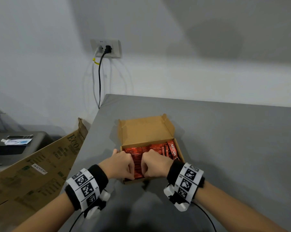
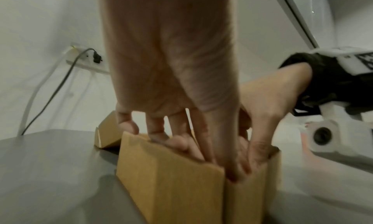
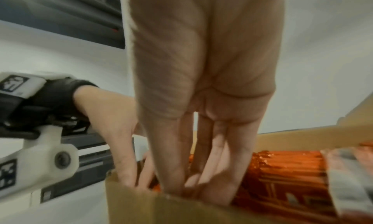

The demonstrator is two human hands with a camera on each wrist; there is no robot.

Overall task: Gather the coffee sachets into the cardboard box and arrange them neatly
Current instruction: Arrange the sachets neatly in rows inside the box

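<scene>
An open cardboard box (image 1: 180, 152) sits on the grey table (image 1: 233, 148) with its lid folded back. Red coffee sachets (image 1: 157, 148) fill it in rows, and one labelled sachet (image 1: 173, 150) lies slanted on top at the right side. Both hands are at the box's near end. My left hand (image 1: 119, 164) and right hand (image 1: 155, 163) reach down among the sachets, thumbs and fingers closing on a bunch between them. The left wrist view has my left hand (image 2: 203, 154) inside the box (image 2: 171, 187). My right hand (image 3: 201, 179) shows among the sachets (image 3: 282, 171).
The table's left edge runs close to the box. A large flattened carton (image 1: 32, 173) leans against that edge, with a black machine (image 1: 16, 144) behind it. A wall socket (image 1: 106, 48) with two cables is on the back wall.
</scene>
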